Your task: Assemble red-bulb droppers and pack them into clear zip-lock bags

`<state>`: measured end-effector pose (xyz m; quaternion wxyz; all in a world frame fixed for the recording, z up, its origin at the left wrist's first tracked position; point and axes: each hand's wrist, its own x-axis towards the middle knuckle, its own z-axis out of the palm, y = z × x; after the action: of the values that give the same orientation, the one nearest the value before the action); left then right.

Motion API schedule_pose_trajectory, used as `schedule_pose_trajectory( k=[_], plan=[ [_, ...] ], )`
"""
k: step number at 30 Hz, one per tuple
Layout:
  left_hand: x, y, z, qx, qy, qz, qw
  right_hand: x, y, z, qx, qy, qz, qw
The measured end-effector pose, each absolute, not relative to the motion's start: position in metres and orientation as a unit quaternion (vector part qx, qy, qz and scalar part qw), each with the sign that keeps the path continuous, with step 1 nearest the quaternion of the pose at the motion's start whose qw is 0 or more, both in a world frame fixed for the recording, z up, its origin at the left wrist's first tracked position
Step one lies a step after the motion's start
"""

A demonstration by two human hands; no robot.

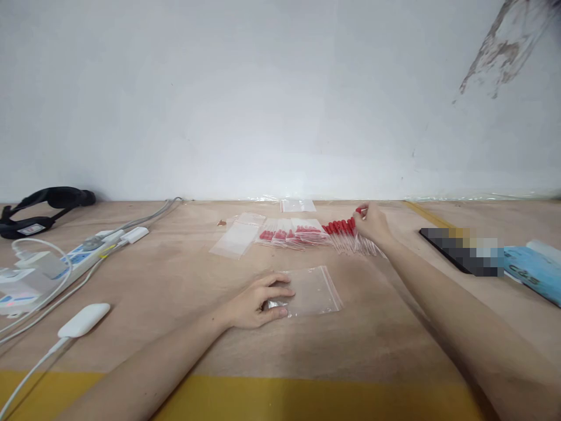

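Note:
My left hand (pixel 263 298) lies on the left edge of a clear zip bag (pixel 311 292), its fingers apart and stretched over the plastic. The bag is flat on the wooden table, its red-lined zip edge to the right. Farther back, my right hand (pixel 370 222) pinches the red top of a dropper (pixel 359 210). Beneath and beside that hand is a row of droppers (pixel 339 227) with red bulbs and thin clear stems; the hand hides part of the row. Left of them, several bags (pixel 302 234) with red-topped droppers inside overlap one another.
Another clear bag (pixel 239 235) lies left of the filled ones, and one more (pixel 298 206) is against the wall. A power strip (pixel 79 257), white charging case (pixel 84 320) and black strap (pixel 48 202) are at left. On the right are a dark phone (pixel 447 251) and blue packet (pixel 534 272).

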<state>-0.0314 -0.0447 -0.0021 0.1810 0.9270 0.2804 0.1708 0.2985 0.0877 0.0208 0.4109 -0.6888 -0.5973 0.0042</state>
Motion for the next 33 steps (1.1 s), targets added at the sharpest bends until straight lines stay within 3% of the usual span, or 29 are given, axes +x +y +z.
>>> schedule_pose_trajectory(
  k=[4, 8, 13, 25, 33],
  plan=[
    [-0.031, -0.043, -0.001, 0.930, 0.273, 0.164, 0.182, 0.295, 0.048, 0.013, -0.587, -0.567, 0.105, 0.568],
    [-0.031, -0.042, -0.003, 0.931, 0.269, 0.173, 0.178, 0.279, 0.012, -0.013, -0.536, -0.501, 0.300, 0.609],
    [-0.030, -0.042, -0.002, 0.932, 0.267, 0.172, 0.172, 0.267, -0.002, -0.029, -0.503, -0.444, 0.376, 0.638],
    [-0.030, -0.044, -0.001, 0.933, 0.269, 0.170, 0.168, 0.257, -0.009, -0.033, -0.481, -0.386, 0.466, 0.634],
    [-0.029, -0.045, 0.000, 0.928, 0.283, 0.174, 0.166, 0.260, -0.028, -0.026, -0.388, -0.518, 0.589, 0.484]
  ],
)
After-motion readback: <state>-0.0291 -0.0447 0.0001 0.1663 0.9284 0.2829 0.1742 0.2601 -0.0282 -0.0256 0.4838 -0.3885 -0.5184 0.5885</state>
